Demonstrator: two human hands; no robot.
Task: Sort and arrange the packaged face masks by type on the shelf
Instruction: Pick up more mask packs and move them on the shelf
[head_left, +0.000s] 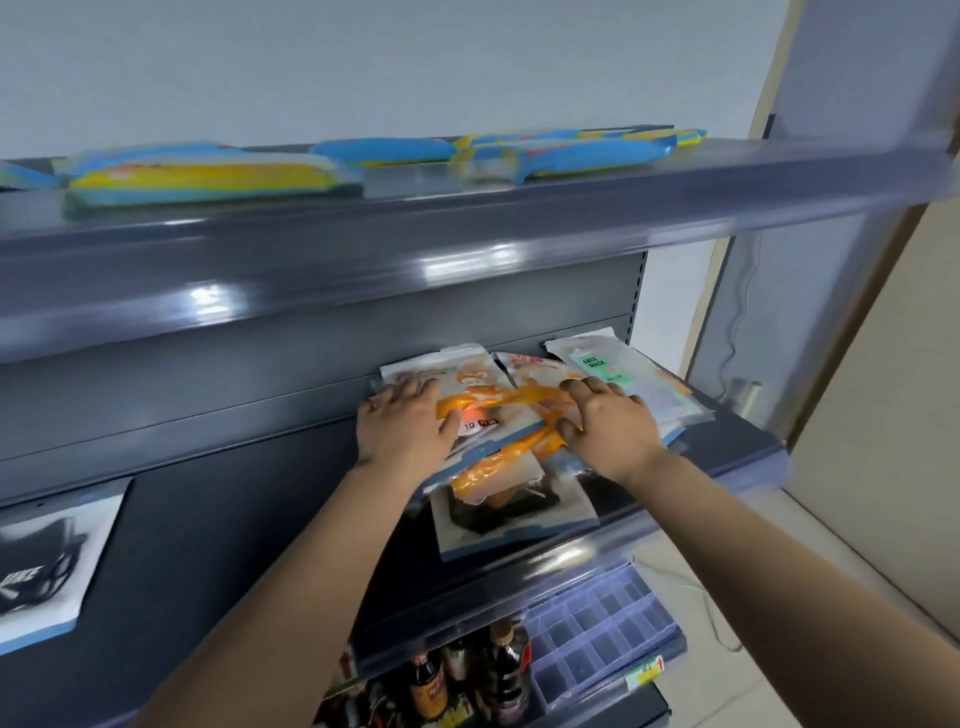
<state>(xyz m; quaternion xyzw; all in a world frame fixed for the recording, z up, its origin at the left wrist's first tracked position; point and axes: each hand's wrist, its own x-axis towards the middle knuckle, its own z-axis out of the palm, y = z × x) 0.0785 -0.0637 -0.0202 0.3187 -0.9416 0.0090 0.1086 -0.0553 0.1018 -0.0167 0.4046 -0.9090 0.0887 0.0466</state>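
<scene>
On the middle shelf (748, 462) lies a loose pile of mask packs. Both my hands rest on an orange mask pack (498, 410) on top of it: my left hand (402, 423) grips its left end, my right hand (605, 423) presses on its right end. Under it lie another orange pack (488, 480) and a black mask pack (514, 519) near the shelf's front. A pack with a green "FACE MASK" label (623, 374) lies at the right. A further black mask pack (47, 566) sits at the far left.
The top shelf (467, 218) carries several blue and yellow packs (208, 174). Below, a lower shelf holds dark sauce bottles (498, 670) and a clear compartment box (602, 634). A wall and a cable are at the right.
</scene>
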